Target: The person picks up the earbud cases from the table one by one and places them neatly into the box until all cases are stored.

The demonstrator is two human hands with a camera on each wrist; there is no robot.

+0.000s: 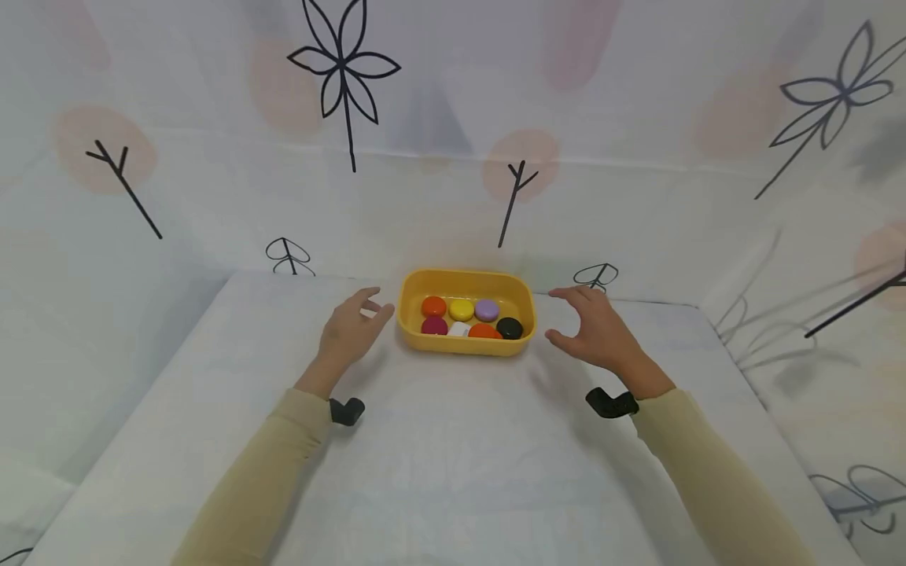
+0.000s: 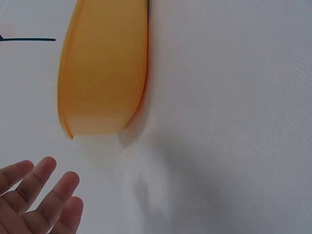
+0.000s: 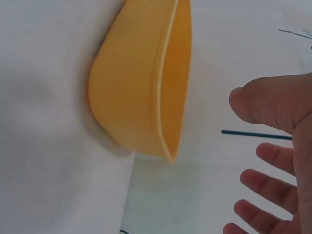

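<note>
A yellow rectangular tub (image 1: 465,344) with rounded corners stands near the table's back edge. Inside lie several smooth rounded pieces: a yellow one (image 1: 462,310), a purple one (image 1: 487,310), a black one (image 1: 510,328), a dark red one (image 1: 434,325), a white one (image 1: 459,329) and orange ones (image 1: 434,306). My left hand (image 1: 351,326) hovers just left of the tub, fingers apart and bare of any object. On the other side, my right hand (image 1: 593,328) is held with thumb and fingers spread, a small gap from the tub. Both wrist views show the tub's outer wall (image 2: 105,68) untouched.
A white cloth covers the table (image 1: 453,472). Behind it and along both sides hangs a pale curtain (image 1: 439,196) printed with flowers and twigs. Each wrist carries a dark band (image 1: 612,403) below a beige sleeve.
</note>
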